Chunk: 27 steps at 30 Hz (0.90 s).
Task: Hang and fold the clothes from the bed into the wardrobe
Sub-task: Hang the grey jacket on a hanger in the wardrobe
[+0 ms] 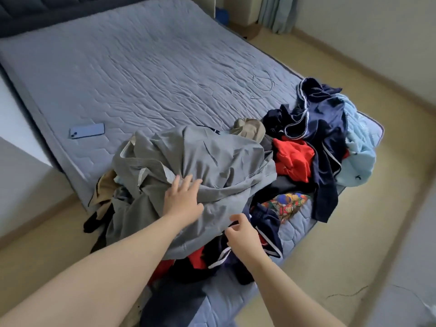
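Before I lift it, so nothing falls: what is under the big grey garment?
Peeking from under the grey garment: tan cloth at left, red fabric and navy white-trimmed clothes in front. Its middle hides the rest.

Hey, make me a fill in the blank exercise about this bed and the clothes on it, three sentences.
1. The left hand rests on a large ____ garment.
2. Left of the clothes pile, alone on the mattress, lies a ____.
3. Just left of the navy clothes lies a bright ____ garment.
Missing words: grey, phone, red.
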Available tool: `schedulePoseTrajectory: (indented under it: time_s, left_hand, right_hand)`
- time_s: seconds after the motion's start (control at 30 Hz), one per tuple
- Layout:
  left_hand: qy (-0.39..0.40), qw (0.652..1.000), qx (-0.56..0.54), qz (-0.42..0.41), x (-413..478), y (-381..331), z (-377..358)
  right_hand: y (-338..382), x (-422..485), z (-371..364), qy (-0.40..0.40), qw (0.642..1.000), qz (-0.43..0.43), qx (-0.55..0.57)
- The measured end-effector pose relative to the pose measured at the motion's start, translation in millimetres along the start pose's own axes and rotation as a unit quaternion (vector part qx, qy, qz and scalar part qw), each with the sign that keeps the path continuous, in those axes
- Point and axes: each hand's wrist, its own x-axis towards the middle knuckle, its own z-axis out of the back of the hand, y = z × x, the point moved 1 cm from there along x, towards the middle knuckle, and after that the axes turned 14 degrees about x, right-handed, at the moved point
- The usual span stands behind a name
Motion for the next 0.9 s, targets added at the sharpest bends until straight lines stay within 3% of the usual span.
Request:
schedulePoseTrajectory:
  time_s: [0.2, 0.57, 0.67, 0.8, 0.9]
  left_hand:
    - [0.068, 0.985, 0.157, -0.009, 29, -16, -25]
    - [-0.001, 0.988, 0.133, 0.078, 25, 2, -43]
    - [-0.008, 0.995, 0.088, 0.045, 27, 2, -46]
    - [0.069, 0.992, -0.102, 0.036, 13, -1, -38]
    - [0.021, 0.983, -0.180, 0.029, -14, -3, -24]
  right_hand:
    - [-22, 28, 50, 0.021, 0.998, -0.032, -0.040]
    - [-33, 32, 41, 0.079, 0.994, -0.024, -0.076]
    - [-35, 30, 37, 0.082, 0.993, -0.018, -0.086]
    - [-34, 23, 25, 0.073, 0.996, -0.031, -0.050]
    - [-18, 16, 18, 0.047, 0.996, -0.061, 0.049]
